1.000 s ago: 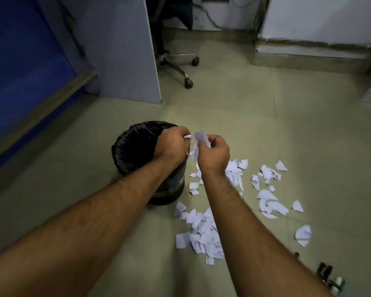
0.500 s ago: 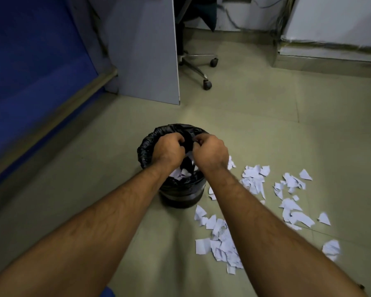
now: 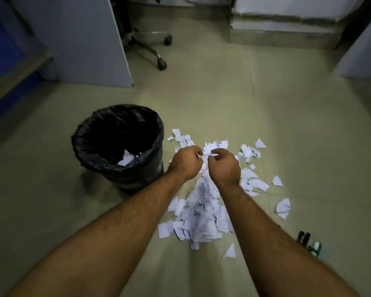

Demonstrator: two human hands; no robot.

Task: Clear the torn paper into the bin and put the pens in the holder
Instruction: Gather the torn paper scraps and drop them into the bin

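Observation:
A bin (image 3: 84, 133) lined with a black bag stands on the floor at left, with a few white scraps (image 3: 127, 159) inside. Torn white paper (image 3: 201, 217) lies in a heap to its right, and more scraps (image 3: 257, 183) are scattered farther right. My left hand (image 3: 186, 162) and my right hand (image 3: 224, 167) hover side by side above the far end of the heap, just right of the bin. Their fingers are loosely curled, and I see nothing held in either. Dark pens (image 3: 304, 237) lie on the floor at lower right, partly behind my right forearm.
A grey partition panel (image 3: 88, 39) stands behind the bin, with an office chair base (image 3: 152, 48) on castors beside it. A blue wall with a ledge (image 3: 15, 67) runs along the left. A low white step (image 3: 287, 24) lies at the back right.
Both hands carried a bunch of paper over the bin, let it go there, and have come back right, over the heap, with nothing in them.

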